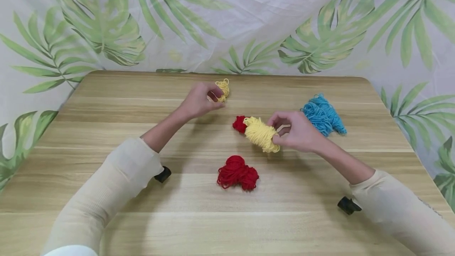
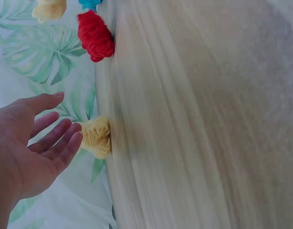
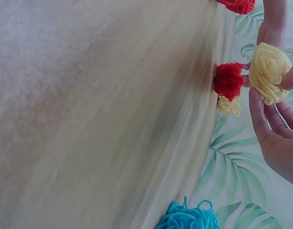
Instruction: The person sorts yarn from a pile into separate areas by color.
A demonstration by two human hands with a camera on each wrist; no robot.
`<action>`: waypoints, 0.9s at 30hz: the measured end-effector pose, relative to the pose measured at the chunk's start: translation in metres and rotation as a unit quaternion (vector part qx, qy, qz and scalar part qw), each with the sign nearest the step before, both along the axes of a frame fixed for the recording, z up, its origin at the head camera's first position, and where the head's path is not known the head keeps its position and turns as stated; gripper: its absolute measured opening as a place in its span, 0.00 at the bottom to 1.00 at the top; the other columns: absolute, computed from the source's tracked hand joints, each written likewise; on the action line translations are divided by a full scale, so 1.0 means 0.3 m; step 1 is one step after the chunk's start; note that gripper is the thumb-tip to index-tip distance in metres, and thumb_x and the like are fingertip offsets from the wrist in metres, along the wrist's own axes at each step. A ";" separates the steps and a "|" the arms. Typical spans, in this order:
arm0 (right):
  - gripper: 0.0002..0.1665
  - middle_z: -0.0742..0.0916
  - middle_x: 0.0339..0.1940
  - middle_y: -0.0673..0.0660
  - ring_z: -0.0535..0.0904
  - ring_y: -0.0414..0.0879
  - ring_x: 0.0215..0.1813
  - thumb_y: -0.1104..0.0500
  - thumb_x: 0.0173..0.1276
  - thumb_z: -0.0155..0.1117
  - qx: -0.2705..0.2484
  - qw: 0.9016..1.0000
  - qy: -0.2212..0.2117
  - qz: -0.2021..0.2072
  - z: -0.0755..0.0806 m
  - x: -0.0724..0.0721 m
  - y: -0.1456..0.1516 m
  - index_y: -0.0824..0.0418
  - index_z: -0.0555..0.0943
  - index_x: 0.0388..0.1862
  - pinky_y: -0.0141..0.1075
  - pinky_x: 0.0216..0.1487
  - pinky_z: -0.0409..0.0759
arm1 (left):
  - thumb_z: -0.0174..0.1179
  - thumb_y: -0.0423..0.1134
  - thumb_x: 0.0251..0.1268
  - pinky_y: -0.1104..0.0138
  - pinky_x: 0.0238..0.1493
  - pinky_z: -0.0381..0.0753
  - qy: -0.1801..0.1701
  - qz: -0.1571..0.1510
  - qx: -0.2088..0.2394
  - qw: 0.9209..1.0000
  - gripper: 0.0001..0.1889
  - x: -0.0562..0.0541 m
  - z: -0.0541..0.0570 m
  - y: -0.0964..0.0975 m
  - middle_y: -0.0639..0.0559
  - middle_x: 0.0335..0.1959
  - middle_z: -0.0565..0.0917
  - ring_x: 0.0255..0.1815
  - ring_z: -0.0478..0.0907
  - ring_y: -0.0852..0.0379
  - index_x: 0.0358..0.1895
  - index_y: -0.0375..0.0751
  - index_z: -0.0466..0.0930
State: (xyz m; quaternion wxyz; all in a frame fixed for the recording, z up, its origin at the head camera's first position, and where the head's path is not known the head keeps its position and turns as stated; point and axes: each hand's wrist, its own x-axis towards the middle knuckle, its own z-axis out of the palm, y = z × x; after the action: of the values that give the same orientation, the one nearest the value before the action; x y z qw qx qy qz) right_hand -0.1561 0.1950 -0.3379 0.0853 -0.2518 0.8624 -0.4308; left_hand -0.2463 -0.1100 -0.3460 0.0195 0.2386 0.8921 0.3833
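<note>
On the wooden table [image 1: 295,196] lies a small yellow yarn [image 1: 224,88]; the left grip [image 1: 201,100], fingers relaxed and parted, is close to it; the right grip [image 1: 298,131] pinches a paler yellow yarn [image 1: 260,133] above the table.

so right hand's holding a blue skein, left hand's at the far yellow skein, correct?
Colour's off: the head view shows the right hand holding a pale yellow skein, not blue. The left hand is at the far yellow skein.
</note>
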 end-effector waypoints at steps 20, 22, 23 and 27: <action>0.13 0.87 0.45 0.62 0.84 0.51 0.48 0.69 0.62 0.68 -0.013 0.996 -0.011 -0.092 0.000 -0.089 0.009 0.67 0.82 0.46 0.32 0.47 0.84 | 0.72 0.28 0.61 0.57 0.45 0.87 -0.035 -0.131 0.017 0.991 0.13 0.095 -0.020 0.052 0.34 0.42 0.87 0.41 0.86 0.46 0.48 0.26 0.85; 0.13 0.87 0.44 0.62 0.84 0.51 0.48 0.69 0.61 0.68 -0.008 0.995 -0.012 -0.099 -0.004 -0.100 0.006 0.67 0.82 0.46 0.32 0.46 0.83 | 0.73 0.28 0.61 0.58 0.44 0.87 -0.033 -0.146 0.014 0.989 0.13 0.103 -0.020 0.057 0.35 0.42 0.87 0.41 0.86 0.47 0.47 0.26 0.85; 0.14 0.87 0.44 0.62 0.83 0.52 0.48 0.69 0.61 0.68 -0.006 0.995 -0.012 -0.103 -0.004 -0.105 0.005 0.67 0.82 0.46 0.32 0.46 0.83 | 0.73 0.29 0.61 0.58 0.44 0.87 -0.030 -0.155 0.011 0.987 0.13 0.106 -0.021 0.059 0.36 0.42 0.87 0.42 0.86 0.47 0.47 0.26 0.85; 0.14 0.86 0.44 0.63 0.83 0.53 0.48 0.69 0.60 0.68 -0.003 0.994 -0.010 -0.112 -0.011 -0.126 0.002 0.68 0.82 0.46 0.31 0.43 0.81 | 0.74 0.30 0.60 0.59 0.42 0.87 -0.025 -0.184 0.011 0.982 0.13 0.120 -0.020 0.069 0.39 0.41 0.88 0.42 0.86 0.48 0.45 0.28 0.86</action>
State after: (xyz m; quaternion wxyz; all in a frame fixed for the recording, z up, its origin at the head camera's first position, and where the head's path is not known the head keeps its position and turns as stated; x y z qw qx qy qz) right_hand -0.1939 0.1955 -0.3413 0.0442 -0.1495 0.8828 -0.4431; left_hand -0.2104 -0.0894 -0.3520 0.1096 0.3895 0.8280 0.3883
